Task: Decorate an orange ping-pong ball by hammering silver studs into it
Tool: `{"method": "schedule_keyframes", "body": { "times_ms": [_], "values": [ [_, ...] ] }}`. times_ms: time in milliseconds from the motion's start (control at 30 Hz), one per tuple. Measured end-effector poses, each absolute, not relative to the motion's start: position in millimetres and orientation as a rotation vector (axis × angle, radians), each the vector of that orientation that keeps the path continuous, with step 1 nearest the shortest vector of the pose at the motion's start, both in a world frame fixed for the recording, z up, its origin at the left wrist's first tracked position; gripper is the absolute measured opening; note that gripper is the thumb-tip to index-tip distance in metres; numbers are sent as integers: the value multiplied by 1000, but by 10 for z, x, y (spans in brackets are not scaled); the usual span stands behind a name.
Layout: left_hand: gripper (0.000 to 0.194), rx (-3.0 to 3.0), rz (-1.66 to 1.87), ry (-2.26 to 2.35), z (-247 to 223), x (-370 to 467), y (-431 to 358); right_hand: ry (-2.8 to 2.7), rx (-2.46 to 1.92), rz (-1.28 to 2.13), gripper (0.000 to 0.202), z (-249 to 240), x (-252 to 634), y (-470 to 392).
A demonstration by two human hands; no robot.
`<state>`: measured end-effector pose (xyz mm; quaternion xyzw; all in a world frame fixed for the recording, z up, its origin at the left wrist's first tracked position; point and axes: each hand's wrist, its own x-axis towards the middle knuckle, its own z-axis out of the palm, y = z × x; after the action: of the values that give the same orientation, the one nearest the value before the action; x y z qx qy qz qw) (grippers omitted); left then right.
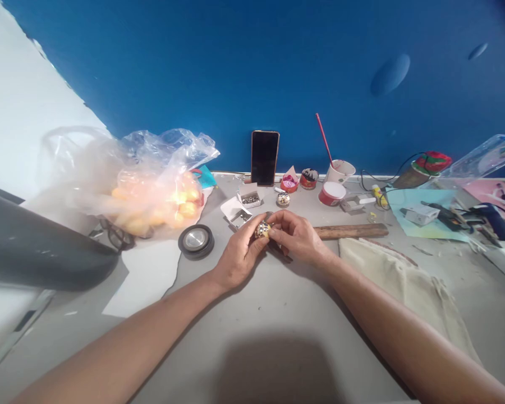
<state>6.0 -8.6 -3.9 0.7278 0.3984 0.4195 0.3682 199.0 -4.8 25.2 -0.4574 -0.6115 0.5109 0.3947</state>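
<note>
A small yellow ball studded with silvery pieces (262, 229) is pinched between both hands near the middle of the table. My left hand (239, 252) wraps its fingers and thumb round the ball from the left. From the right, my right hand (297, 235) presses its fingertips against the same ball. Just beyond the hands stand two small white open boxes with tiny metal bits, one farther back (249, 197) and one nearer (235, 213). Another small studded ball (283, 198) sits behind my right hand. A dark thin tool (281, 253) lies partly hidden under the hands.
A black round disc (196, 241) and a clear bag of orange things (151, 196) are at left. A phone (265, 158) stands against the wall. To the right are a wooden stick (353, 231), a beige cloth (395, 275), a white cup (340, 170) and a red tub (332, 194).
</note>
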Motion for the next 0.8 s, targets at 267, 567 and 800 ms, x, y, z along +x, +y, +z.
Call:
{"method": "schedule_keyframes", "body": {
  "times_ms": [267,567,800],
  "values": [
    [35,2006,1242,1034,-4,50,-80,-1770,-1231,898,33,187,1938,-60],
    [39,2325,1286,954,44,8,-71,-1875,-1163,610,29,112,1913,-99],
    [36,2216,1229,983,48,4,-68,-1936,-1167,621,32,106,1928,-87]
  ]
}}
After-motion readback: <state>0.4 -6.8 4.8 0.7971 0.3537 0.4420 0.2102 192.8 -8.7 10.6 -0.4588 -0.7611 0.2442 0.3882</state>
